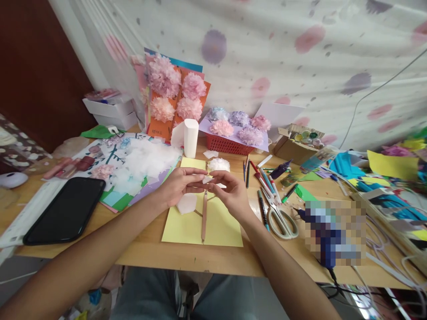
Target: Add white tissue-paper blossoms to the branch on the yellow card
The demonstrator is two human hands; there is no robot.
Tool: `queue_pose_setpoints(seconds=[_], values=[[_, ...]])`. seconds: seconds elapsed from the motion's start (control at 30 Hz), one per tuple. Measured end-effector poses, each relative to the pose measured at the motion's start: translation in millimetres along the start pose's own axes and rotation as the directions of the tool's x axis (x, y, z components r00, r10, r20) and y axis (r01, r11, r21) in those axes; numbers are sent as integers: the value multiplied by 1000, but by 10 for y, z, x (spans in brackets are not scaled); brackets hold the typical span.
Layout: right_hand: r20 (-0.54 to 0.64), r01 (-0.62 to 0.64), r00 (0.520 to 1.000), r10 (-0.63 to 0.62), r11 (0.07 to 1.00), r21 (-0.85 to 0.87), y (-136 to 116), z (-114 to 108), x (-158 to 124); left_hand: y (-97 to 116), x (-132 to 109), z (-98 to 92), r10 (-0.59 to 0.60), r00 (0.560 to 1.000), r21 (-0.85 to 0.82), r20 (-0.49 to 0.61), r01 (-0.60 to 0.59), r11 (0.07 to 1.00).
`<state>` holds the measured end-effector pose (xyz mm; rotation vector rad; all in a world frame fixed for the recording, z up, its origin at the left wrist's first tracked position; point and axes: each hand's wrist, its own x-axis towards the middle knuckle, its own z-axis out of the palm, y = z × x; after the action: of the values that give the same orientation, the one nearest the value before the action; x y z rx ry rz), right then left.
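Above a yellow sheet of paper, my left hand and my right hand meet with fingertips almost touching. Both are closed in a pinch on a small white piece of thin paper, partly hidden by the fingers. Below them a brown paper strip lies upright on the sheet, with thin brown lines branching from it. A larger white tissue piece rests on the sheet beside my left wrist. Just beyond my fingers sits a fluffy white tissue flower.
To the right lie scissors, several pens and a blurred blue glue gun with its cord. At left are a black phone and a pile of white tissue. Behind stand a white bottle and a red basket.
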<state>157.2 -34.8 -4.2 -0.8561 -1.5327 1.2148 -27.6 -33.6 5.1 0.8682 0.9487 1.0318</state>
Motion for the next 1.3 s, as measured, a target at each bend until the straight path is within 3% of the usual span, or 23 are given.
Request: queue_pose_setpoints(seconds=[0.23,0.5,0.63,0.73,0.87,1.0,1.17,1.3], values=[[-74,6,997,-8,1000,-19,52,3,-4,-14,-27,39,-7,1000,3,15,7,1000],[-174,104,975,-140,973,-204,34,37,-41,-34,-25,58,8,1000,4,1,-8,1000],[-202,95,968,-146,965,-244,23,40,-57,-54,-34,78,104,993,86,-59,-99,991],[-145,23,989,-40,993,-114,33,21,-41,-64,-49,101,204,976,180,-71,-189,965],[-68,-87,994,85,996,-33,74,-4,-3,-74,-62,116,239,970,248,-41,-222,943],[-64,-83,995,76,991,-101,94,-7,21,-87,-67,111,280,960,352,-10,-258,900],[-48,-23,999,13,973,-228,80,-1,25,-113,-69,96,362,928,537,87,-350,767],[-63,-51,997,41,984,-169,76,-16,25,-144,-43,77,349,927,483,134,-369,794]])
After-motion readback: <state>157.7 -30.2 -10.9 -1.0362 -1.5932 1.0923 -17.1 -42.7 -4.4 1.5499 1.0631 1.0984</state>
